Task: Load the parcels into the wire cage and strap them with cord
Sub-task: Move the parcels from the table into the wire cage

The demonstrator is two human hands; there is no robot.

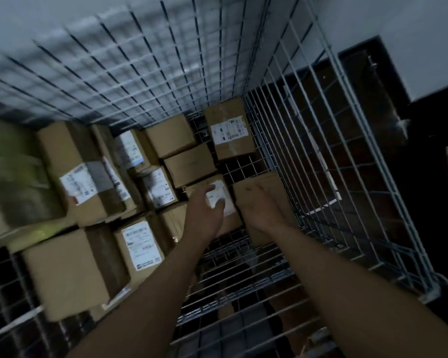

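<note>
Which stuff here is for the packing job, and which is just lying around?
For the job: parcels, cage, left hand on a labelled parcel, right hand on a plain parcel.
Just there: wall, dark furniture.

The left hand rests fingers on a labelled parcel; just beside them the right hand (blurred) lies on a plain parcel.
</note>
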